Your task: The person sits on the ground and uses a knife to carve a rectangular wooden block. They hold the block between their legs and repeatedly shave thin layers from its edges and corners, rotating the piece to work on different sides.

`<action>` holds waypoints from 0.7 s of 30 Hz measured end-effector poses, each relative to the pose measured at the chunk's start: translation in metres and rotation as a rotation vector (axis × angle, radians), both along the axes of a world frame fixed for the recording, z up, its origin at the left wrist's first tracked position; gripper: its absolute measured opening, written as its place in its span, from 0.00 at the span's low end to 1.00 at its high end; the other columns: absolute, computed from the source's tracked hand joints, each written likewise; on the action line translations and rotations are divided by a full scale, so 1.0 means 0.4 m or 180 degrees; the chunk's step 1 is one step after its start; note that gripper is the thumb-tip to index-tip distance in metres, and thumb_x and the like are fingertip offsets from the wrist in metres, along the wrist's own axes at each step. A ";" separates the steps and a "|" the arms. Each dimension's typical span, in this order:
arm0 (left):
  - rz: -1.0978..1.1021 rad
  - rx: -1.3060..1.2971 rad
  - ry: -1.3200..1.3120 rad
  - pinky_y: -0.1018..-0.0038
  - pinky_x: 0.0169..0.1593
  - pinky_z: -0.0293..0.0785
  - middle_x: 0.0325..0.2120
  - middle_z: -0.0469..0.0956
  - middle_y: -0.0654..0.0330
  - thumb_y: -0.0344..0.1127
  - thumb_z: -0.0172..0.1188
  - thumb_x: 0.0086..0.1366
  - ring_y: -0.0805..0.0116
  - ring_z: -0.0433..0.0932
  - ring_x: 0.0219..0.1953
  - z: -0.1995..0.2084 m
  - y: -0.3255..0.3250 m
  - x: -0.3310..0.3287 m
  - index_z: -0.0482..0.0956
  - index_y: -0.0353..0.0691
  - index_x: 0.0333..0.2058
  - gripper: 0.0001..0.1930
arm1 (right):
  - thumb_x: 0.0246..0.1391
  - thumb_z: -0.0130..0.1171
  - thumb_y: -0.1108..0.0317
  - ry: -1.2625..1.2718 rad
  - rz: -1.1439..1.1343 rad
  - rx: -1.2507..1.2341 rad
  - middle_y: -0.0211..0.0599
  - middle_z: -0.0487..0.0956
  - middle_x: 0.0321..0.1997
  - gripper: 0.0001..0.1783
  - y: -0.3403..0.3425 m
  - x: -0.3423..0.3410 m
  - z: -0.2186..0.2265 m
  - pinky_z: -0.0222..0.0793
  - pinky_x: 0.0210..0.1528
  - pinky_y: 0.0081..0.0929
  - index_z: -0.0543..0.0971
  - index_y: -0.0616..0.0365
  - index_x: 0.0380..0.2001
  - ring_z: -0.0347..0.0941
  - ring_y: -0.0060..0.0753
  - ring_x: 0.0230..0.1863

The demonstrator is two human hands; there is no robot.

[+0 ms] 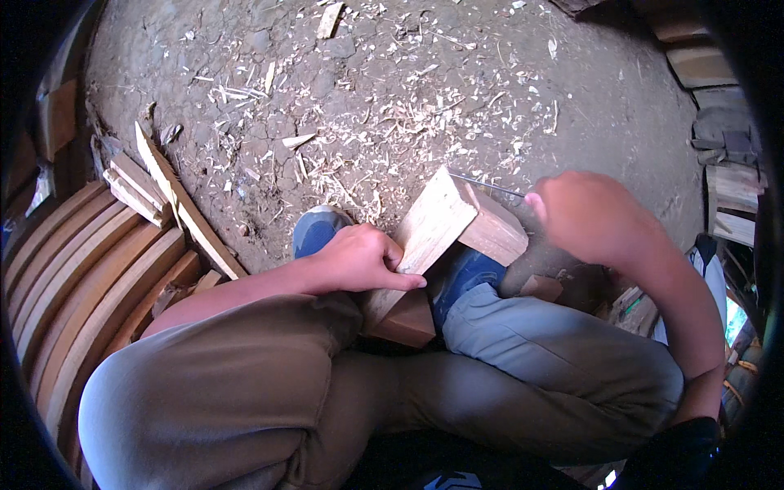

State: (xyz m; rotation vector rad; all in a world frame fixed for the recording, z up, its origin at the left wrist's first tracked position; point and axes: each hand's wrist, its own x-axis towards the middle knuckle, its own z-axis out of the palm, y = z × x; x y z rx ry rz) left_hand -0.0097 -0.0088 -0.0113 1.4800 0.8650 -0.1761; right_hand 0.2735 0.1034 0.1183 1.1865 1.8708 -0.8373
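Wooden piece point(433, 220), pale, block-ended: slanted between the blue shoes point(474, 282), its support unclear. Judged stiff, fairly heavy, dry rather than slippery, edges apt to splinter; best held by the long middle. Left hand point(366, 257): clamped there, thumb across the face. Right hand point(584, 216): closed around a thin metal tool point(494, 186), handle hidden, shaft at the far end. Beyond: wood shavings point(425, 122); leftward, curved boards point(98, 286) in a row.

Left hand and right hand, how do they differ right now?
The left hand holds the pale wooden piece, while the right hand grips a thin metal tool. The left hand sits at the wood's nearer part, the right hand out beside its far end. Both are bare.
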 end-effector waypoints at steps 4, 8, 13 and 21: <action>-0.0016 0.0063 -0.0043 0.67 0.29 0.74 0.15 0.79 0.56 0.61 0.72 0.57 0.60 0.79 0.19 -0.004 0.000 -0.001 0.85 0.38 0.20 0.28 | 0.71 0.45 0.59 -0.0057 -0.0053 -0.0316 0.58 0.82 0.33 0.23 0.028 -0.004 0.033 0.73 0.49 0.53 0.82 0.65 0.32 0.80 0.62 0.41; -0.0034 0.0023 -0.0022 0.66 0.29 0.74 0.14 0.78 0.55 0.61 0.72 0.58 0.59 0.79 0.19 0.000 0.002 0.000 0.84 0.38 0.20 0.28 | 0.70 0.45 0.59 0.0134 -0.0031 -0.0232 0.58 0.82 0.33 0.22 0.003 -0.011 0.044 0.73 0.49 0.52 0.82 0.64 0.32 0.80 0.60 0.40; -0.0015 0.0093 -0.0047 0.66 0.27 0.73 0.14 0.76 0.55 0.61 0.72 0.58 0.59 0.77 0.17 0.006 0.005 0.002 0.83 0.37 0.19 0.28 | 0.65 0.50 0.65 0.1858 0.0416 0.0547 0.54 0.81 0.30 0.15 -0.051 0.068 0.027 0.74 0.45 0.49 0.81 0.62 0.31 0.80 0.57 0.37; -0.0177 0.0129 -0.0265 0.66 0.27 0.71 0.14 0.76 0.56 0.60 0.71 0.58 0.60 0.76 0.17 -0.005 0.018 0.041 0.83 0.37 0.18 0.28 | 0.56 0.57 0.70 -0.0147 0.0110 -0.0012 0.50 0.85 0.38 0.10 -0.092 -0.029 -0.024 0.80 0.44 0.45 0.85 0.59 0.35 0.84 0.49 0.43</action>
